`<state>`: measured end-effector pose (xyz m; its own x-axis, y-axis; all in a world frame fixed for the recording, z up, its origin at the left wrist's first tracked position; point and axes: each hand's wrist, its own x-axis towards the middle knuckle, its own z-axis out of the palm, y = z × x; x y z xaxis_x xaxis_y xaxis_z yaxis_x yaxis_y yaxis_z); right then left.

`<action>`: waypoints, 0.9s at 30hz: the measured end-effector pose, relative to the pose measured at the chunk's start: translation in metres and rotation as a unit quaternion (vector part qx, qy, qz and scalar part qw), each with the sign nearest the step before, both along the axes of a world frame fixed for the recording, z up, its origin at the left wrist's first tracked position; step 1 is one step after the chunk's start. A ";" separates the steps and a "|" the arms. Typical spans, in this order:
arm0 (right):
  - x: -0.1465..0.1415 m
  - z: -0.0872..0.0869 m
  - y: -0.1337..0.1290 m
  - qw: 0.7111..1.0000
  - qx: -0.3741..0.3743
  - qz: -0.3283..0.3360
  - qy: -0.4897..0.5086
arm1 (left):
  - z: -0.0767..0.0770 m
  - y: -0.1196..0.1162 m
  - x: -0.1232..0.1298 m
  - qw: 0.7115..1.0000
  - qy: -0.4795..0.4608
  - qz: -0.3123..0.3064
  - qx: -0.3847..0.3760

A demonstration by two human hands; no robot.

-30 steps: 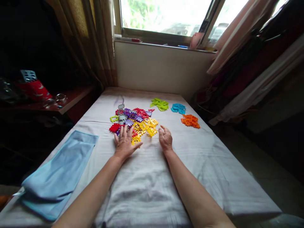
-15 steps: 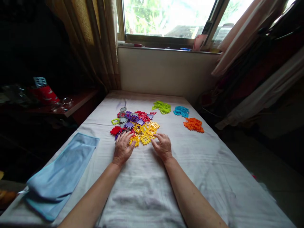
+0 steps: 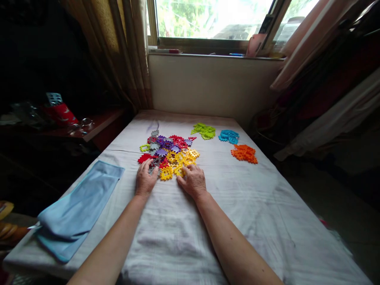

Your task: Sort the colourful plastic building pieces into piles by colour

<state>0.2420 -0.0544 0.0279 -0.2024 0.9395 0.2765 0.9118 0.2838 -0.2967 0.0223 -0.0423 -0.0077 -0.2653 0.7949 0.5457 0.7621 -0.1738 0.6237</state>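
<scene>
A mixed pile of toothed plastic pieces lies mid-table: yellow pieces (image 3: 180,158) at its front right, red ones (image 3: 178,141) and purple ones (image 3: 164,142) behind, grey ones (image 3: 154,147) at the left. My left hand (image 3: 146,177) rests at the pile's front left, fingers spread over grey and red pieces. At the front right, my right hand (image 3: 192,180) touches the yellow pieces, its fingers apart and curved. Separate heaps of green pieces (image 3: 203,131), blue pieces (image 3: 228,136) and orange pieces (image 3: 244,153) lie farther right.
A folded blue cloth (image 3: 81,209) lies at the left on the sheet-covered table (image 3: 175,233). Beyond the left edge, a side table (image 3: 102,122) holds glasses (image 3: 80,126) and a red container (image 3: 63,114). Curtains and a window stand behind.
My left hand has shifted left, off the front yellow piece and onto grey ones. My right hand has moved left onto the yellow pieces. The view has tilted slightly.
</scene>
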 end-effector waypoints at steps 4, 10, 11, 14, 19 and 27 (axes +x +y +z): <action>0.004 0.001 -0.004 1.000 -0.001 0.016 0.004 | -0.006 -0.006 0.006 0.996 0.068 0.005 -0.053; 0.007 -0.001 -0.006 1.000 -0.005 -0.004 0.021 | -0.003 -0.008 0.019 0.990 0.106 -0.032 -0.083; 0.009 -0.002 -0.005 1.000 -0.003 -0.008 0.028 | -0.002 -0.006 0.023 0.991 0.104 -0.043 -0.074; 0.017 -0.006 -0.001 0.998 0.011 -0.023 0.053 | 0.002 0.003 0.039 0.992 0.090 -0.071 -0.048; 0.034 -0.013 0.005 0.995 0.029 -0.051 0.083 | 0.012 0.024 0.072 0.990 0.073 -0.109 -0.042; 0.064 -0.021 0.018 0.989 0.044 -0.091 0.107 | 0.048 0.034 0.107 0.964 0.171 -0.198 -0.046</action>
<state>0.3059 -0.0361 0.0064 0.0392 0.9250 0.3779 0.8690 0.1552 -0.4699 0.1292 -0.0087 0.0402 0.2521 0.8464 0.4691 0.8112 -0.4491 0.3744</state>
